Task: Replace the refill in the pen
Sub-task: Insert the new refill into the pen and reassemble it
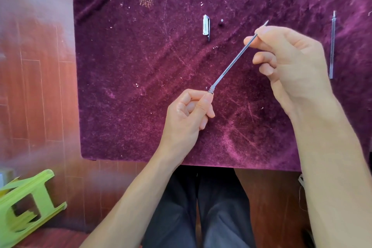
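Observation:
A thin grey refill (233, 63) slants above the purple velvet cloth (141, 86), held at both ends. My right hand (289, 66) pinches its upper end, whose tip pokes out past the fingers. My left hand (189, 115) pinches the lower end, where a small metal spring (210, 89) sits around the refill. A second refill (332, 46) lies alone near the right edge of the cloth. A clear pen cap with a clip (206, 26) lies at the upper middle, with a tiny dark part (221, 23) just right of it.
The cloth covers a table whose near edge runs above my lap. A green plastic stool (26, 207) lies tipped on the red wooden floor at lower left. Yellow embroidered marks (145, 0) show on the cloth at the top.

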A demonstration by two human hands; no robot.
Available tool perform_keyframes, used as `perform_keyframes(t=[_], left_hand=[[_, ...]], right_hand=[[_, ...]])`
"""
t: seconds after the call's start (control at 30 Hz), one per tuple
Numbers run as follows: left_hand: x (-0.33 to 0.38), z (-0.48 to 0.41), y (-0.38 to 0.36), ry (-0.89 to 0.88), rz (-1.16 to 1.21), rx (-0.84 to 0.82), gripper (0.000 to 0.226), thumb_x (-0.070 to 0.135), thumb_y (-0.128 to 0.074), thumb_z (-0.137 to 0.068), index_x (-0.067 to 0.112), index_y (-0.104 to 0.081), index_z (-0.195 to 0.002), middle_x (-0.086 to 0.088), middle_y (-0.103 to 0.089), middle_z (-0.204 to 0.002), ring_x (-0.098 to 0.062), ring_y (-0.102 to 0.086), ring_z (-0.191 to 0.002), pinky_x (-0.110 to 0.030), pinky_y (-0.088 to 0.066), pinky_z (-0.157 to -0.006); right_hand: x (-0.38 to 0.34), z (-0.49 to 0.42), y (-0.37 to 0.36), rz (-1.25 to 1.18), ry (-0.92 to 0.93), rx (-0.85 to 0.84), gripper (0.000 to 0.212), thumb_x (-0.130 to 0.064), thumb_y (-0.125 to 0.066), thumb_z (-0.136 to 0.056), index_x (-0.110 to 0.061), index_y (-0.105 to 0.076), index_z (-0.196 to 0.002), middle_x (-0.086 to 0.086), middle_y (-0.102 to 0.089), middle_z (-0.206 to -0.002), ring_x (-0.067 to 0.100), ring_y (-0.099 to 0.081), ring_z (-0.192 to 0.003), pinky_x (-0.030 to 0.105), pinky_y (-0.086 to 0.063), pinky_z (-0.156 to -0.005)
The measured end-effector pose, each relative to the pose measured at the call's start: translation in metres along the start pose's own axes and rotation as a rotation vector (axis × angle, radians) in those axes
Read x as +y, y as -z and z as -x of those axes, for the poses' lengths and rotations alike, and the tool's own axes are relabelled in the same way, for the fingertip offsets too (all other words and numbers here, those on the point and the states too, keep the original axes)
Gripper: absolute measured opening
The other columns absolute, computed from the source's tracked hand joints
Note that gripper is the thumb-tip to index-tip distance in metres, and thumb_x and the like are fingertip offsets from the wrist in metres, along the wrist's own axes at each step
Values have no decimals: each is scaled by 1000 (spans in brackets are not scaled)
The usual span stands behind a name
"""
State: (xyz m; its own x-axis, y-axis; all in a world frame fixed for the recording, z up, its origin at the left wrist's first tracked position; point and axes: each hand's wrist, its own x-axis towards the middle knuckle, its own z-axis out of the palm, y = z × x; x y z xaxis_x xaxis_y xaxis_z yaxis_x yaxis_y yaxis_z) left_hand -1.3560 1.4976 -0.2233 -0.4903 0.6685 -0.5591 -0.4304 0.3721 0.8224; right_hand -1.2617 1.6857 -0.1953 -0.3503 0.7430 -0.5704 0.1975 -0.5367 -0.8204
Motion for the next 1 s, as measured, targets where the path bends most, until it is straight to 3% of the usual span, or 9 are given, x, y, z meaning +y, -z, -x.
perform_keyframes(t=[0.23, 0.67, 1.0], left_hand=[[3, 1, -4, -3, -13, -23, 12, 25, -62, -101, 20, -68, -92, -1, -67, -73, -9, -48, -53, -16, -42, -52], [1, 7, -5, -3, 37, -27, 9, 23, -63, -101, 19, -69, -96, -4, -67, -73, -10, -49, -54, -18, -42, -52], [0, 7, -7, 2, 62, 14, 9, 21, -63, -101, 16, -69, -98, -4, -67, -73, -10, -48, -52, -18, -41, -50]], right_hand=[[-4, 2, -5, -45, 34, -105, 5, -18, -72, -101, -21, -75, -97, 10, -83, -94, 7, -64, -60, 15, -44, -52], [10, 9, -5, 61, -17, -142, 11, -17, -72, -98, -18, -78, -89, 7, -77, -94, 7, -60, -66, 18, -40, -54], [36, 22, -4, 131, -28, -191, 8, -22, -78, -94, -16, -84, -94, -3, -76, -85, 4, -57, -68, 18, -43, -57]])
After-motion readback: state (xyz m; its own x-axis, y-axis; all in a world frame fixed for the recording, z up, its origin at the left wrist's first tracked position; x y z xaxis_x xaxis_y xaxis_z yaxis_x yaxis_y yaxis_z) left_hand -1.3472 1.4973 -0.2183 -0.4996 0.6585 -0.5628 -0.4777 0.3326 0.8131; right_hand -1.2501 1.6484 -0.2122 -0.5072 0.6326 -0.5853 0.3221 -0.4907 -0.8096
